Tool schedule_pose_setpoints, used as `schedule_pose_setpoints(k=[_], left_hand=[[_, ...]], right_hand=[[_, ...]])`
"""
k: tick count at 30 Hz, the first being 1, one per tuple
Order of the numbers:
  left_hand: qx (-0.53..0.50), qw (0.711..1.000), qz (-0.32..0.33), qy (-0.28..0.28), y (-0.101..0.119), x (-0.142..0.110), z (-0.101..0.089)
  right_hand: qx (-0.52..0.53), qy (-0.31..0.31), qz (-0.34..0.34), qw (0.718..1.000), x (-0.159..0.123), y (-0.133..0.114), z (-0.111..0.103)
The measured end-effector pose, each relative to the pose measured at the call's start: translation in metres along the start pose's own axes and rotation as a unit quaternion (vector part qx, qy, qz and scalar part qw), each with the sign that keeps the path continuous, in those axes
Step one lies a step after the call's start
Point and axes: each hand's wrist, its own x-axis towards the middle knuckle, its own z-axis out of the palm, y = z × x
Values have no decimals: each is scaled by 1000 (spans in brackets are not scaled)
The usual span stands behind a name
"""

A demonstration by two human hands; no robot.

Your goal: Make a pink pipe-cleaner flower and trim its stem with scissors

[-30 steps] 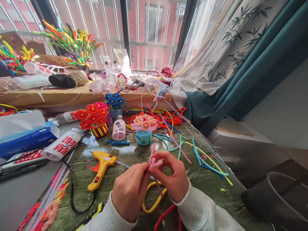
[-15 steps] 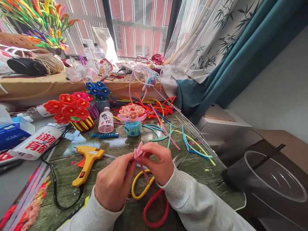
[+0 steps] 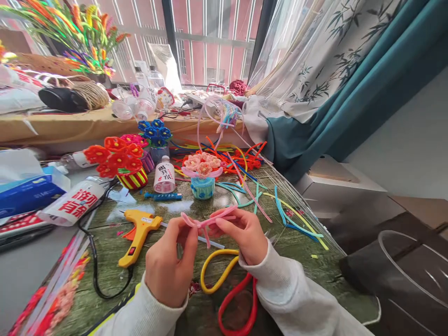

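Between my two hands is a pink pipe cleaner (image 3: 203,225), bent into a bow-like shape with one end hanging down. My left hand (image 3: 173,259) pinches its left side with thumb and forefinger. On the other side my right hand (image 3: 247,233) grips the right arm of the pipe cleaner in its fingertips. Below my right hand lie scissors with one yellow handle loop (image 3: 206,275) and one red loop (image 3: 224,310); their blades are mostly hidden by that hand. A yellow glue gun (image 3: 142,233) rests on the table left of my left hand, its black cord trailing.
Beyond my hands stand a pink flower pot (image 3: 203,186), a red flower pot (image 3: 132,178), a blue flower pot (image 3: 159,151) and a small bottle (image 3: 164,175). Loose pipe cleaners (image 3: 241,189) lie at the back right. A dark bin (image 3: 381,275) stands beyond the table's right edge.
The pink pipe cleaner has gone from a tight upright bundle to spread sideways arms. My hands have moved slightly apart. The whole view has shifted, with things appearing further right.
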Motion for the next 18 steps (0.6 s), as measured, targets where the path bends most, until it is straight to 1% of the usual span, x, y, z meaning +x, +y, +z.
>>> schedule_pose_setpoints(k=[2, 5, 8, 10, 13, 15, 18], left_hand=[[-52, 998, -30, 0, -2, 0, 1], [-138, 987, -77, -30, -3, 2, 0], [-214, 967, -130, -44, -1, 6, -3], [-265, 951, -154, -42, 2, 8, -5], [-333, 923, -184, -57, 4, 9, -6], [-349, 914, -195, -67, 3, 8, -5], [-328, 922, -195, -71, 0, 5, -2]], right_hand=[[40, -10, 21, 999, 2, 2, -2], [89, -7, 50, 995, 4, 2, -3], [111, 14, 63, 992, 5, 0, -1], [110, 26, 60, 992, 6, -2, -1], [102, 35, 55, 993, 6, -2, -1], [94, 42, 43, 994, 5, -2, 0], [88, 42, 19, 995, 1, 1, 4]])
